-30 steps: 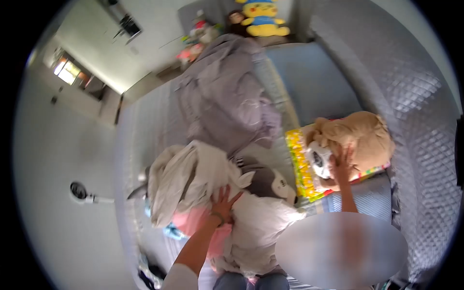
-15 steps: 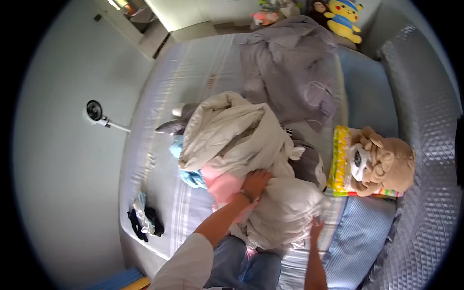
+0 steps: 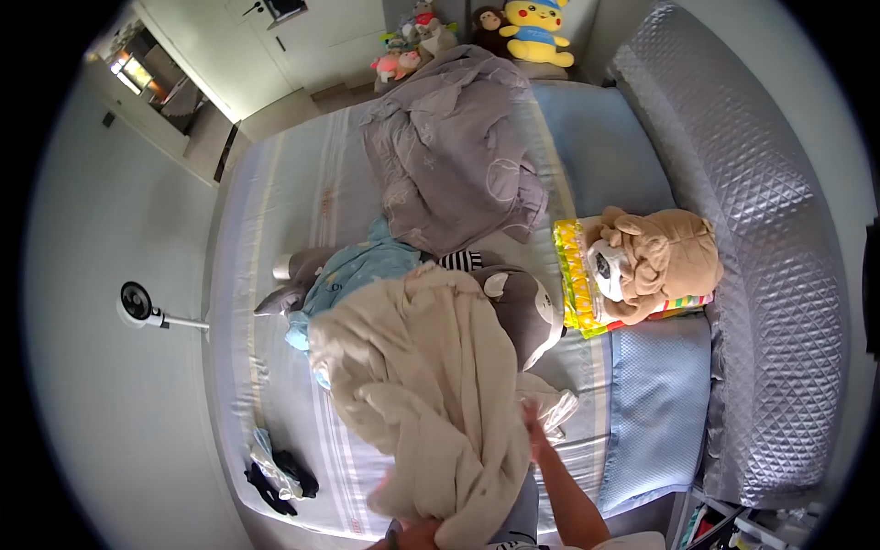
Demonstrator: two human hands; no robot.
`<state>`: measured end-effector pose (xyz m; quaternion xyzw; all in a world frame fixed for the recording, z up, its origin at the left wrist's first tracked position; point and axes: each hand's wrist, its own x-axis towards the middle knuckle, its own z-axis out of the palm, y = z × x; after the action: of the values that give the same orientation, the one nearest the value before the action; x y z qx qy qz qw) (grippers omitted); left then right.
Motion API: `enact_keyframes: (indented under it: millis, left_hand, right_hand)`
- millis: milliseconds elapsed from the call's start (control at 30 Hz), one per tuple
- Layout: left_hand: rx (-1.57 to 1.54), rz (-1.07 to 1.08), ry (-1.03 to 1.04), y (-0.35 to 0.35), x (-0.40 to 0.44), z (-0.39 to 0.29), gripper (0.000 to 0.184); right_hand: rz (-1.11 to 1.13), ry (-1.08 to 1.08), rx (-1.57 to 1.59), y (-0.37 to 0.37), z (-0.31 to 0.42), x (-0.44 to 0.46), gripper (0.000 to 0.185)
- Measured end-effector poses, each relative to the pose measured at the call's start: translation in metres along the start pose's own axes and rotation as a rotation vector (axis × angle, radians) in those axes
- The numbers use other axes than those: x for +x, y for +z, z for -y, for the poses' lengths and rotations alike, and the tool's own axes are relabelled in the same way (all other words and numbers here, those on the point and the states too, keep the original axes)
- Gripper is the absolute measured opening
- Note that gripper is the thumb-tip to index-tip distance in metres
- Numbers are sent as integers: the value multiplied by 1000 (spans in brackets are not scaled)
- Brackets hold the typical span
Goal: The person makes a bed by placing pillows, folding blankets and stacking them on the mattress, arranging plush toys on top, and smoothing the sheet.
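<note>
A thick cream garment (image 3: 431,367), bunched and creased, hangs over the near part of the bed and my lap. My left hand (image 3: 419,534) is at its lower edge by the bottom of the view, gripping the cloth, with its fingers mostly hidden. At the garment's right side, my right hand (image 3: 533,423) is closed on the edge beside a loose whitish end (image 3: 548,403). Just beyond lie a light blue patterned garment (image 3: 362,270) and a grey plush toy (image 3: 518,312) with a striped part, both partly covered by the cream cloth.
A grey crumpled cover (image 3: 454,147) lies on the far side. To the right are a brown plush dog (image 3: 665,261) on folded yellow cloth, blue pillows (image 3: 655,403) and a quilted headboard (image 3: 761,275). Dark socks (image 3: 275,481) lie near left; a white fan (image 3: 137,304) stands beyond the edge.
The cream garment has been lifted and drawn toward me, uncovering the blue garment and more of the grey toy. My left hand has moved back toward my body. The camera view has shifted.
</note>
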<state>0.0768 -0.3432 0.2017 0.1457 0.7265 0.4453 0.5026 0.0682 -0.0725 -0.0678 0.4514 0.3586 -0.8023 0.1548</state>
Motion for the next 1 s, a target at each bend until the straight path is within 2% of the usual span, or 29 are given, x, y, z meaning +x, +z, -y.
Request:
enact_keyframes:
  millis: [100, 167, 200, 233, 267, 333, 367, 433, 467, 533, 567, 633, 667, 700, 733, 800, 833, 867, 933, 967, 1000]
  left_hand:
    - [136, -110, 104, -11, -7, -54, 37]
    - [356, -290, 129, -20, -6, -73, 32]
    - [514, -400, 172, -3, -6, 3, 68]
    - [756, -583, 258, -25, -4, -53, 72]
    - [814, -645, 208, -43, -3, -94, 69]
    - [1252, -424, -14, -59, -7, -114, 63]
    - [1257, -411, -6, -60, -9, -94, 63]
    - [591, -87, -135, -55, -18, -18, 65]
    - [596, -81, -140, -56, -17, 2, 65]
    - [394, -93, 17, -60, -12, 35, 70]
    - [394, -91, 16, -63, -11, 57, 70]
    - [473, -116, -213, -64, -14, 92, 68]
    - [468, -109, -224, -64, -16, 88, 68]
    - [391, -213, -371, -67, -13, 76, 64]
    - [313, -314, -521, -69, -11, 69, 60]
    - [419, -389, -619, -70, -9, 92, 54]
    - [400, -478, -614, -72, -18, 118, 53]
    - [388, -572, -600, -82, -24, 154, 53]
    - [442, -998, -536, -101, -71, 256, 51]
    - [439, -1139, -599, -116, -96, 276, 52]
    - [428, -1226, -711, -130, -119, 281, 53]
  right_hand:
    - [190, -6, -158, 65, -10, -45, 65]
    - [349, -44, -352, 105, -19, -77, 60]
    - [445, -75, -460, 122, -21, -89, 58]
    - [545, -120, -576, 137, -23, -101, 56]
    - [642, -162, -672, 149, -26, -110, 54]
    - [834, -221, -825, 168, -34, -125, 50]
    - [920, -246, -890, 173, -36, -129, 48]
    - [1063, -242, -992, 180, -42, -133, 44]
    - [1127, -230, -1040, 180, -42, -131, 42]
    - [1201, -174, -1124, 173, -39, -120, 38]
    - [1204, -139, -1161, 167, -35, -110, 36]
    - [1045, -130, -1220, 150, -13, -77, 33]
    - [888, -151, -1229, 139, 3, -58, 32]
    - [679, -384, -1263, 126, 27, -35, 28]
    - [416, -475, -1209, 110, 50, -11, 29]
    - [-157, -480, -954, 78, 97, 43, 33]
    - [-324, -398, -815, 61, 111, 66, 36]
    - [-388, -316, -687, 48, 117, 87, 39]
    - [-282, -315, -426, 17, 95, 131, 42]
    - [-251, -306, -338, 8, 85, 139, 43]
    - [-300, -126, -134, 33, 105, 111, 44]
